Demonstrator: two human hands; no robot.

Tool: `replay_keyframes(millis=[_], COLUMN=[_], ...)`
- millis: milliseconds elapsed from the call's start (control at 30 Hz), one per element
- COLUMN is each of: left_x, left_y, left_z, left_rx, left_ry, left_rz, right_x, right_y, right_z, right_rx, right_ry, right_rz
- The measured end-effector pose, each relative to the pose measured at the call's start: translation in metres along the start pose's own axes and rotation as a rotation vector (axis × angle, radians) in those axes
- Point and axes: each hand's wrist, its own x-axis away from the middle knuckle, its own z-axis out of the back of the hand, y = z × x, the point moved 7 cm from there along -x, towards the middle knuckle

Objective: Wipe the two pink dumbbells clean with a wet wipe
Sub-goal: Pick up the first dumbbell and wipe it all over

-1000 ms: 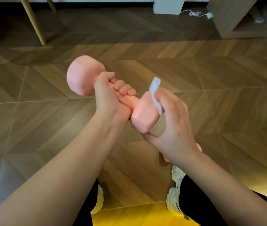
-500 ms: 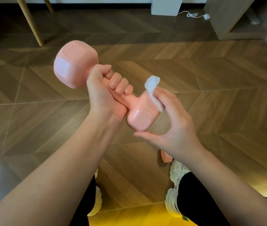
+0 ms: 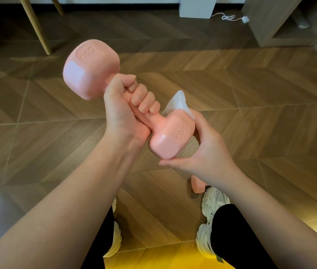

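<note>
The left hand (image 3: 126,113) grips the handle of the pink dumbbell (image 3: 91,68), held slanting above the floor (image 3: 270,113). The right hand (image 3: 206,152) cups that dumbbell's near head, fingers curled, pressing the wet wipe (image 3: 177,103) against its far side. Below it, the second dumbbell (image 3: 197,184) lies on the floor, mostly hidden

The dumbbell (image 3: 171,136) rolled — right hand (image 3: 208,152) and wipe (image 3: 179,103) slid round its near head.

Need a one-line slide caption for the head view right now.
Left hand grips a pink dumbbell by its handle while right hand holds a wet wipe against its near head.
</note>
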Motion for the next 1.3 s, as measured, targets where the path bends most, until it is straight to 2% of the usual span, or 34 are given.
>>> replay_keyframes(millis=[67,133,267,333,567,700,800,900,1033,1200,1300], left_x=[0.000,0.000,0.000,-0.001,-0.001,-0.003,-0.005,-0.005,-0.004,-0.007,-0.007], left_y=[-0.001,-0.001,0.002,0.003,0.001,0.001,0.000,-0.006,-0.014,-0.008,-0.006], left_z=[-0.001,0.000,0.000,-0.001,0.001,-0.001,0.002,0.006,0.017,0.024,0.021], left_rx=[0.000,0.009,0.023,0.011,-0.002,0.052,0.064,0.058,0.069,0.095,0.053], left_ry=[-0.007,-0.004,0.007,0.004,-0.021,-0.060,0.000,0.105,0.233,0.286,0.262], left_rz=[0.002,0.006,-0.010,-0.013,-0.015,-0.013,0.001,0.050,0.126,0.087,0.064], right_x=[0.002,0.004,0.008,0.008,0.003,0.006,0.007,0.006,0.009,0.014,0.011], right_y=[0.010,0.004,-0.024,-0.023,0.001,0.008,0.004,-0.006,-0.018,-0.030,-0.026], right_z=[0.000,0.001,0.005,0.004,-0.001,-0.005,-0.002,0.005,-0.002,-0.010,-0.003], right_rx=[-0.042,0.024,0.227,0.214,-0.002,-0.126,-0.077,0.170,0.392,0.411,0.295], right_ry=[-0.001,0.045,0.178,0.182,0.081,0.069,0.139,0.243,0.205,0.086,0.105], right_rz=[-0.054,-0.038,0.262,0.288,-0.018,-0.080,-0.033,0.118,0.367,0.420,0.301])
